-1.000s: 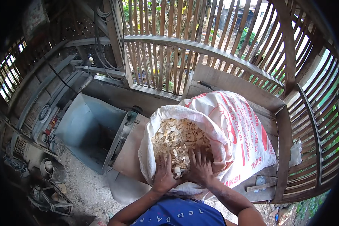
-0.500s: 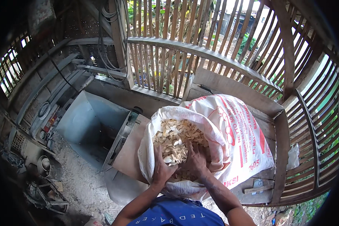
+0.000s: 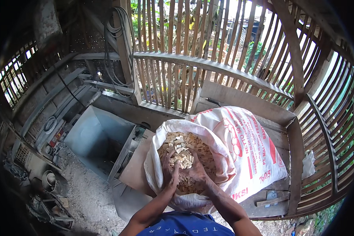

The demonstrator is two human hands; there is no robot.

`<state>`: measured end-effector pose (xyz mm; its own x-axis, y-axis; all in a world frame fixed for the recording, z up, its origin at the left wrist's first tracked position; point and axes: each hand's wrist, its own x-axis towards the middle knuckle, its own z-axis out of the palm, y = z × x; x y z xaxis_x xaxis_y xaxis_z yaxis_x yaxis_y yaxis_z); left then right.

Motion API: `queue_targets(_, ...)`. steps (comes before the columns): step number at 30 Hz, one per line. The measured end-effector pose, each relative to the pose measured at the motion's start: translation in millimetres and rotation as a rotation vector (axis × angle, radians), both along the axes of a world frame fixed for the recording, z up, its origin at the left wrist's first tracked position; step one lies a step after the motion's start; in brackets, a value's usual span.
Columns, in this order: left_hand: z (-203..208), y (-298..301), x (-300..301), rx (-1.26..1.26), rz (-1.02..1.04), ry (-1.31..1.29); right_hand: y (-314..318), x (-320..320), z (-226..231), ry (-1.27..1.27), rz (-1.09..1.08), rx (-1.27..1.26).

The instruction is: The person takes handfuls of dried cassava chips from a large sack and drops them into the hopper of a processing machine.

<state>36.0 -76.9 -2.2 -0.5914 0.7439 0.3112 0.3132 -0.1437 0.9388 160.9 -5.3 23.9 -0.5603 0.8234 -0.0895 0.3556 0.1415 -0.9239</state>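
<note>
An open white woven sack [image 3: 155, 153] stands in front of me, full of pale, flat dried chips [image 3: 190, 139] that look like cut root pieces. My left hand [image 3: 170, 169] and my right hand [image 3: 196, 170] are cupped together inside its mouth, with a heap of the chips [image 3: 181, 154] held between them. The fingertips are partly covered by the pieces. Loose chips lie below and around both hands. The rim of the sack is rolled outward, and its right side leans on a second sack.
A full white sack with red print [image 3: 247, 145] lies on the wooden bench to the right. At left stands a grey-blue metal hopper [image 3: 80, 129] with a board [image 3: 135, 163] beside it. Slatted wooden walls [image 3: 224, 63] enclose the space. A bucket [image 3: 53, 183] sits at far left.
My hands have come closer together and lifted a heap of chips between them. Before, they were apart, with the fingers pushed into the chips. The view has tilted slightly.
</note>
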Motion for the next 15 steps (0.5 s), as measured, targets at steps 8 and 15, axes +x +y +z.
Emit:
queue_targets(8,8.7,17.1,10.9,0.068,0.105,-0.310,-16.5,-18.1,-3.9,0.633,-0.162,-0.375)
queue_targets(15,33.8,12.7,32.3,0.181,0.177,-0.108,-17.4,-27.4,5.5,0.658,-0.333,-0.210)
